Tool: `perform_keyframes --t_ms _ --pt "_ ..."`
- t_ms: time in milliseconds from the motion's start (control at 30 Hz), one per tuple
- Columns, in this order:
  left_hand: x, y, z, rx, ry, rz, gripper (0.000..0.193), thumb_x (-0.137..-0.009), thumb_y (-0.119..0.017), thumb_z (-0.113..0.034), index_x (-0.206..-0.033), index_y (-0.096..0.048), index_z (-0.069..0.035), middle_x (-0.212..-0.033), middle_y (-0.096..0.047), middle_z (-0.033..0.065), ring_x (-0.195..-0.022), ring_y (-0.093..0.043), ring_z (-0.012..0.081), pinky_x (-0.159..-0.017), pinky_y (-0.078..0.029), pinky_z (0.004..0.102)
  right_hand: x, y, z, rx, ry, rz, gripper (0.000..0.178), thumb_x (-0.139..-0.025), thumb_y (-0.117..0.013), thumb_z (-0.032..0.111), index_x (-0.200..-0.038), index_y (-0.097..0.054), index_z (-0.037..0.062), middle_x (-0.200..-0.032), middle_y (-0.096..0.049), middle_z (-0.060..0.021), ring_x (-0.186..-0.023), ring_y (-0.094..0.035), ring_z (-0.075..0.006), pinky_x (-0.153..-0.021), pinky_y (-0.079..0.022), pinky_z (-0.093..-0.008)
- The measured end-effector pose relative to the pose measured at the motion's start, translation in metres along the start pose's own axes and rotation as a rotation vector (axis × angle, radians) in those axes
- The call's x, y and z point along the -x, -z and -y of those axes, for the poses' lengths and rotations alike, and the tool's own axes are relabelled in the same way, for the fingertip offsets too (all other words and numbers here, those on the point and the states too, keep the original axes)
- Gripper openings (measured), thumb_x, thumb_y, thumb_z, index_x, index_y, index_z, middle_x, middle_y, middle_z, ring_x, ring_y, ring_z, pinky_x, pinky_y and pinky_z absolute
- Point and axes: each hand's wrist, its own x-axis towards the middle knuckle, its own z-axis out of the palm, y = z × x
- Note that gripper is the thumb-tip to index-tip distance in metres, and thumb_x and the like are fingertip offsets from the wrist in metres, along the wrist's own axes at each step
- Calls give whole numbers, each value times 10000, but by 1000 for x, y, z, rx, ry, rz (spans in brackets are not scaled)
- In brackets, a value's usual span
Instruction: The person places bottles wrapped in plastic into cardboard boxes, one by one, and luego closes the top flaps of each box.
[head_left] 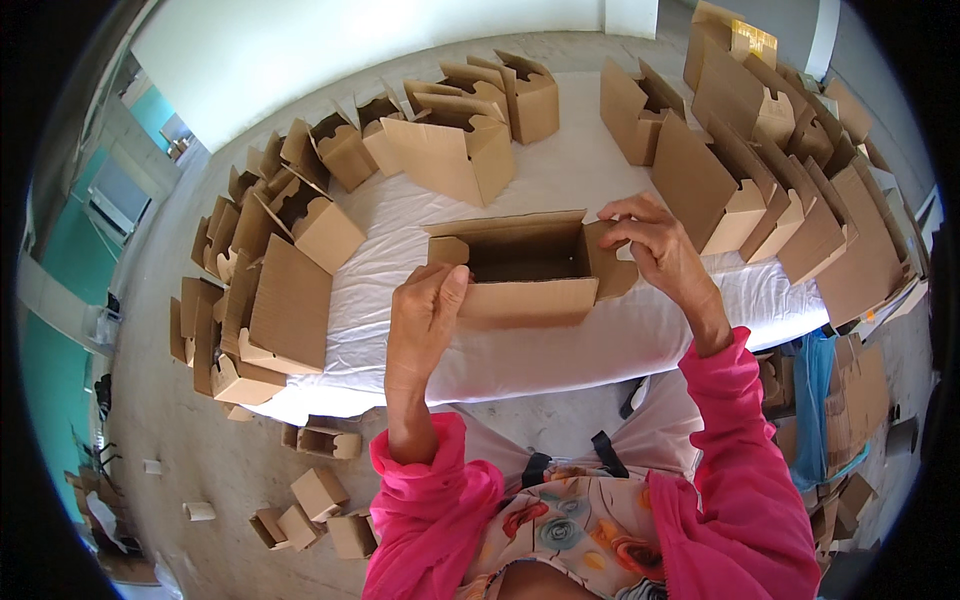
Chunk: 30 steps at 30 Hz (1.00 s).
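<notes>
Box [525,265] lies w/ long axis left-right between both hands: left hand [425,310] closed on its near-left corner, right hand [655,245] pinching right end flap.

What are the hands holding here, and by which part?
An open cardboard box: the left hand grips its left end near the front wall; the right hand pinches the right end flap.

Single head-worn fisheye view, looking steeply down from above the person's chest, close over the white-covered table [560,190]. Far edge reaches the wall; rim bends straight lines.
</notes>
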Motion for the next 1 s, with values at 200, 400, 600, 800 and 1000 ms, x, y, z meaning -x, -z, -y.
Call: perform_keyframes --t_ms 200,400,600,800,1000 --pt "-9 7 15 -353 -338 233 183 -826 -566 -112 -744 -603 47 -814 -643 163 -774 -576 342 -724 -479 406 -12 -6 41 36 -9 93 227 -724 -714 187 -859 -666 11 -964 -596 -120 -832 -543 -284 -773 -481 -367" --pt "-6 3 -6 -516 -230 194 127 -817 -562 -76 -795 -617 36 -889 -577 150 -826 -572 320 -711 -469 400 7 -20 40 200 -119 116 491 -702 -753 338 -1079 -649 41 -1180 -524 -146 -1006 -530 -336 -893 -438 -436" --pt "19 17 7 -504 -221 -96 162 -870 -580 -145 -845 -639 4 -855 -503 153 -738 -537 313 -657 -454 399 21 -38 41 166 -168 108 449 -667 -773 262 -1028 -634 35 -1356 -406 -143 -1219 -411 -373 -990 -369 -466" --pt "22 35 11 -241 -18 39 365 -977 -458 -327 -1115 -649 -48 -898 -567 161 -763 -560 322 -698 -464 385 18 -47 44 57 -55 16 285 -578 -807 147 -738 -614 11 -1353 -434 -133 -1315 -309 -386 -1018 -347 -490" --pt "-10 35 -4 -375 151 377 448 -983 -365 -402 -1106 -641 -72 -658 -562 200 -628 -541 386 -615 -420 428 22 -30 49 135 -62 -2 240 -567 -800 128 -682 -625 12 -1255 -529 -90 -1287 -361 -356 -993 -371 -471"
